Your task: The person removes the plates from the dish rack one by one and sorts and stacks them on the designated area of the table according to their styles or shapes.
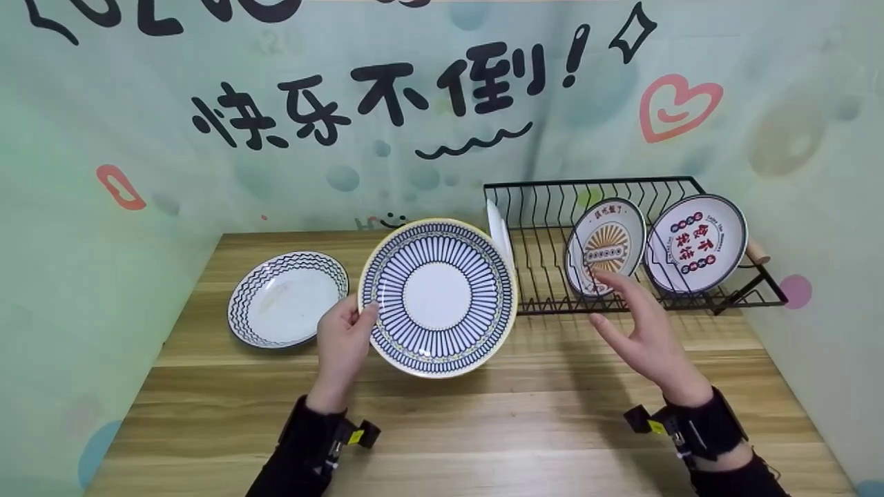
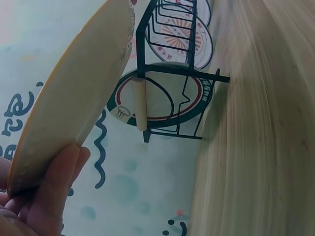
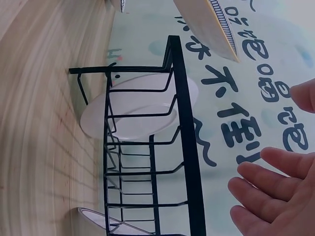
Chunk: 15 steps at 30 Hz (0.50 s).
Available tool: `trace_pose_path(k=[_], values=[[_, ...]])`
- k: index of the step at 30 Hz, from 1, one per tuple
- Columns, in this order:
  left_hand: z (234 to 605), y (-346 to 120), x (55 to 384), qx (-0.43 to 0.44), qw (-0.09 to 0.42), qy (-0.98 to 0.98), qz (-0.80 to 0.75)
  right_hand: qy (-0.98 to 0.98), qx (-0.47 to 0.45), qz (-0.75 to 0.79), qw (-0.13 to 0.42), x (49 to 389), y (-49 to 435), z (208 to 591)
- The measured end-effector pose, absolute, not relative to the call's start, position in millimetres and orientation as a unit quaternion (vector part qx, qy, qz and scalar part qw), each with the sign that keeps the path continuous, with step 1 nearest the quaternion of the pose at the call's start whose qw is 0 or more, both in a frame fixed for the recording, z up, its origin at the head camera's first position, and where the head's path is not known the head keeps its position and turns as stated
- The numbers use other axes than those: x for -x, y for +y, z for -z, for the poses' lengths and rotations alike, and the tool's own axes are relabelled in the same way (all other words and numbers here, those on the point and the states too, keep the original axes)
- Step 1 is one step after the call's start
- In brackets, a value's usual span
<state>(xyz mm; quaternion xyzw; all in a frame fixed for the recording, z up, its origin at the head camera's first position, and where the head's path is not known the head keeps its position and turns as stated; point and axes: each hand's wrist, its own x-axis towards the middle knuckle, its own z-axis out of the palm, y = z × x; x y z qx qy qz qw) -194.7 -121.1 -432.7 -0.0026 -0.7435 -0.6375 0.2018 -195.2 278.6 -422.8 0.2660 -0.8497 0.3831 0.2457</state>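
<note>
My left hand [image 1: 345, 342] grips a round plate [image 1: 437, 297] by its left rim, thumb on the patterned face and fingers behind. The plate is tilted up off the table, its blue striped ring and yellow edge facing me. In the left wrist view the pale underside of the plate [image 2: 74, 93] shows above the fingers [image 2: 56, 182]. Before the black wire dish rack [image 1: 594, 181] my right hand [image 1: 649, 338] is raised, thumb and fingers spread and holding nothing. In the right wrist view its fingers [image 3: 270, 191] are apart from the rack bars.
Two printed plates, one with a sunburst [image 1: 611, 235] and one with red lettering [image 1: 697, 241], lean in the rack's right half. A white plate [image 1: 498, 231] stands nearly edge-on at its left end. Left on the wooden table [image 1: 483, 442] lies a wavy-rimmed dish [image 1: 283, 304].
</note>
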Motion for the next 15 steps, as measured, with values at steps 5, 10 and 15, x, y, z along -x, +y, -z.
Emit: trace_pose_path(k=[5,10,15], values=[[436.2,-128.5,194.4,-0.005,0.202,-0.745,0.636,-0.855,-0.255,-0.38,0.243,194.5,282.9,424.0],[438.5,-137.0,193.9,-0.017,0.205,-0.748,0.631,-0.864,-0.241,-0.371,0.241,193.8,287.0,425.3],[440.1,-143.4,195.6,-0.031,0.211,-0.746,0.631,-0.864,-0.236,-0.369,0.247,194.3,291.4,427.4]])
